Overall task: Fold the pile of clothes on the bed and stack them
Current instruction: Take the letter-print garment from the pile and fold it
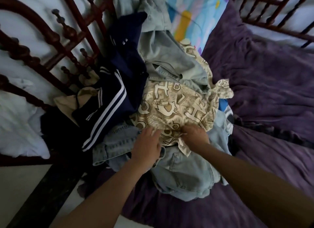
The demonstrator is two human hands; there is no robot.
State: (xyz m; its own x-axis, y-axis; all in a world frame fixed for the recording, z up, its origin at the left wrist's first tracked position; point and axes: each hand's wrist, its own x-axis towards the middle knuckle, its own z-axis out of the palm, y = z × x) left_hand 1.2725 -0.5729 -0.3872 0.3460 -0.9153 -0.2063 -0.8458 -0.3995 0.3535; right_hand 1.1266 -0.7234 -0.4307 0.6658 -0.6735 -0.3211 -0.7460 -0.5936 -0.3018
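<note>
A heap of clothes lies on the purple bed cover (271, 91). On top sits a beige garment printed with pale letters (176, 105). Light blue jeans (183, 173) lie at the near side and more pale denim (169, 57) behind. A navy garment with white stripes (112, 105) lies at the left. My left hand (147, 148) rests with straight fingers on the near edge of the beige garment. My right hand (195, 136) has its fingers curled into the beige cloth and pinches a fold of it.
A dark red wooden bed frame with turned spindles (56, 46) runs along the left, and another rail (275, 8) stands at the far right. A bright blue patterned pillow (192, 12) lies behind the heap. Pale floor (18, 190) shows at the lower left.
</note>
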